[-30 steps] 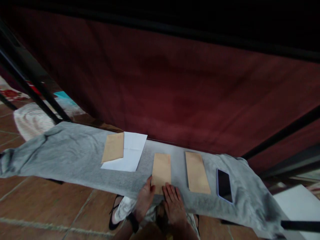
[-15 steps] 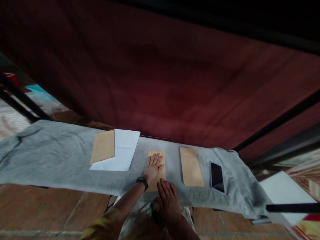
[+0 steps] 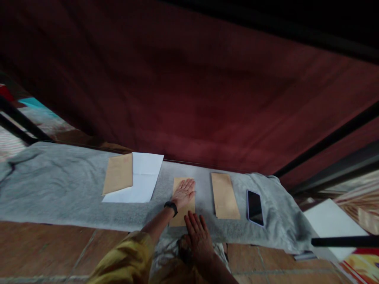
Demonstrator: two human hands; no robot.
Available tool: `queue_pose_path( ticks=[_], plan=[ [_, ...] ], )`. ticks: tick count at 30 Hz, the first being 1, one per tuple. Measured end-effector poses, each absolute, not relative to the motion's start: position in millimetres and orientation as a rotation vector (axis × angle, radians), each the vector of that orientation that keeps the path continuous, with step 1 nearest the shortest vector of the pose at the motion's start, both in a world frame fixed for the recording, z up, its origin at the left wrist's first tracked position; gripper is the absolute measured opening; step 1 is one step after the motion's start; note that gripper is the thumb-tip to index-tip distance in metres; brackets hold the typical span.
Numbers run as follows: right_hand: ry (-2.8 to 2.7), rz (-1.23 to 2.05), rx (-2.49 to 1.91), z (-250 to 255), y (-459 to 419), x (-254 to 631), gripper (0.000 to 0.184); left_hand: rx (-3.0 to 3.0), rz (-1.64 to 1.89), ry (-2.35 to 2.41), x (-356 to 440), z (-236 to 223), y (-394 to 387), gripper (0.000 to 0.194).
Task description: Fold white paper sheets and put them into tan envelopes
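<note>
My left hand (image 3: 182, 194), with a dark watch on its wrist, lies flat on a brown envelope (image 3: 179, 221) in the middle of the grey cloth. Its fingers are stretched out and point up and to the right. Closer to me, my right hand (image 3: 199, 234) rests with straight fingers at the envelope's lower right corner; whether the fingertips press on the paper or on the cloth, I cannot tell. To the right lies a stack of brown envelopes (image 3: 225, 196). On the left, another brown envelope (image 3: 119, 173) overlaps a creased white sheet of paper (image 3: 146, 179).
A phone (image 3: 255, 208) lies right of the stack on the cloth-covered surface (image 3: 65, 177). Behind it hangs a dark red cloth (image 3: 201, 110). Dark bars (image 3: 328, 138) stand at both sides, and a white board (image 3: 334, 225) is at the lower right.
My left hand has slid slightly across the envelope, its fingers now turned more to the right. My right hand has hardly moved. The whole view has shifted a little.
</note>
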State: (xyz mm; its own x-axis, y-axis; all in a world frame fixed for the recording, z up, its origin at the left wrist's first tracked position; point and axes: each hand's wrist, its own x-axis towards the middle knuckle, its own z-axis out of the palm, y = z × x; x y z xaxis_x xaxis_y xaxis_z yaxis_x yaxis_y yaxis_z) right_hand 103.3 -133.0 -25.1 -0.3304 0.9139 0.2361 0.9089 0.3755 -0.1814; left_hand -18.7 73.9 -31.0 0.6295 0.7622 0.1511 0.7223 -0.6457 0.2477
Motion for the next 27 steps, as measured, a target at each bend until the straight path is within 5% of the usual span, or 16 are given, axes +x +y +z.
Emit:
queue_pose_path(
  ticks=[7, 20, 27],
  plan=[
    [-2.333, 0.006, -1.583, -26.1, -134.4, 103.5, 0.071, 2.727, 0.362, 1.088, -34.0, -19.9, 32.0, 0.055],
    [-2.055, 0.309, -1.511, -27.4, -127.0, 114.0, 0.043, 2.869, 0.384, 0.962, -91.1, -27.6, -65.5, 0.066],
    [-1.951, 0.282, -1.553, -32.0, -100.5, 110.2, 0.043, 2.896, 0.279, 0.948, -101.6, -25.8, -67.7, 0.053]
  ],
)
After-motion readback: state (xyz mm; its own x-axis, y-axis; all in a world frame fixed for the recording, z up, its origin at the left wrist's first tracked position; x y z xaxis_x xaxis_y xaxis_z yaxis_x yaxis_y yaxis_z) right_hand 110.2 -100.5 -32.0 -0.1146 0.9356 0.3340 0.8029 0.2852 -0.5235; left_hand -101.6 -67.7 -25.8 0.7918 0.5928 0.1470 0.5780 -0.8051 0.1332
